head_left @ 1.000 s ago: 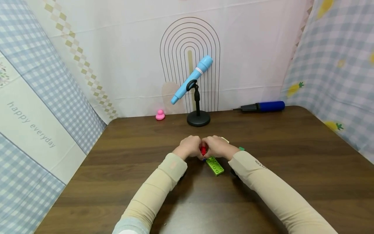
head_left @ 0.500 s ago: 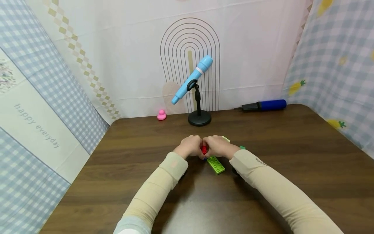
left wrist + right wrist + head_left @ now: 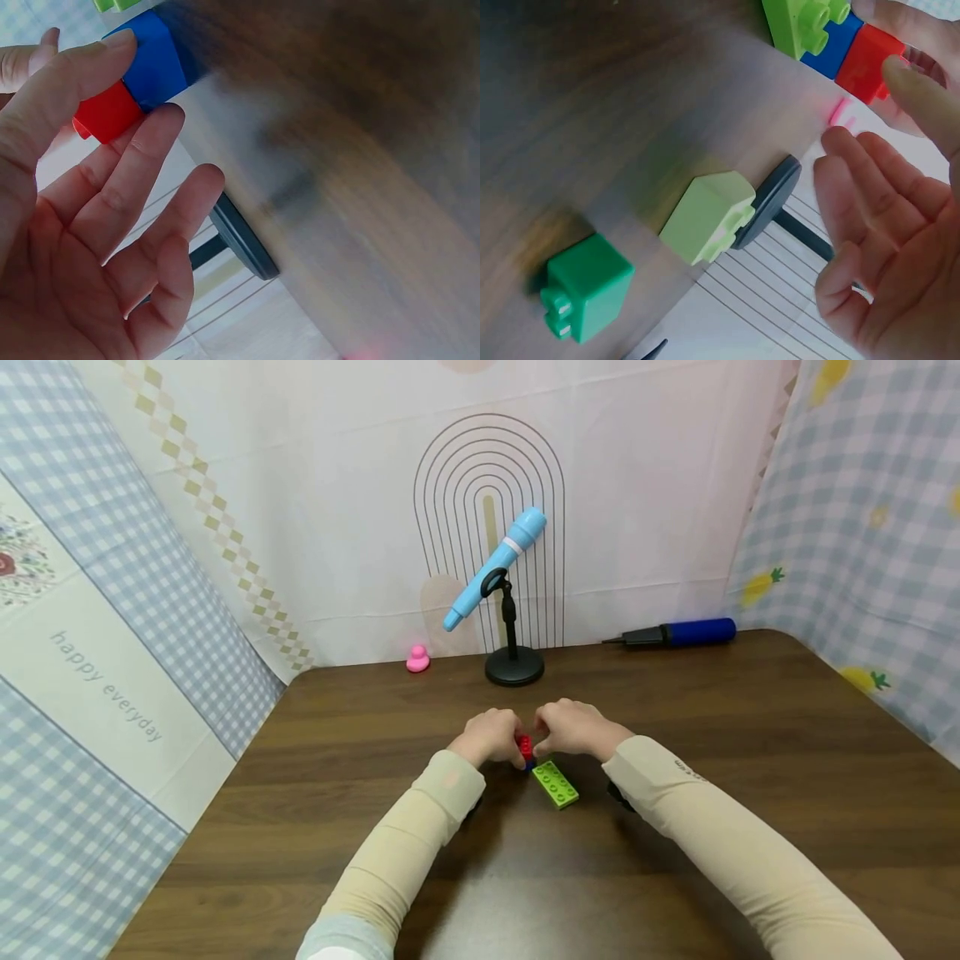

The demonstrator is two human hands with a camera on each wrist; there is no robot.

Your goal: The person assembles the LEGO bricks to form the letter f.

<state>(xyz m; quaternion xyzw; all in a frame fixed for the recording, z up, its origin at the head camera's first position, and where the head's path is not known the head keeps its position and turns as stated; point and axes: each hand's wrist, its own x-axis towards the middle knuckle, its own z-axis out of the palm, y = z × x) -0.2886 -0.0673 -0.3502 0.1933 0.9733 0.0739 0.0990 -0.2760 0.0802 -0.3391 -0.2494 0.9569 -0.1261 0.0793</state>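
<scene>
A red studded plastic brick (image 3: 526, 747) sits on top of a blue plastic brick (image 3: 156, 64) over a dark brown wood-grain tabletop (image 3: 337, 827). The left hand (image 3: 491, 737), on the red brick's left, pinches the blue brick between thumb and fingertip, its other fingers loosely bent. The right hand (image 3: 576, 727) is just to the right of the red brick, holding nothing, thumb apart from its relaxed, slightly curved fingers. A long lime-green plastic brick (image 3: 556, 785) with two rows of studs lies just nearer the person than the red brick and slightly right; whether it touches the blue one I cannot tell. In the right wrist view, a pale green plastic brick (image 3: 709, 217) lies apart from the red brick, and a dark green plastic brick (image 3: 592, 285) farther from it. Well beyond the red brick, a black round-based stand (image 3: 513, 667) bears a light-blue toy microphone (image 3: 491, 568) at a slant. Beyond the red brick to the left is a pink duck figure (image 3: 417, 659); beyond it to the far right, a blue-and-black hand pump (image 3: 699, 632)
</scene>
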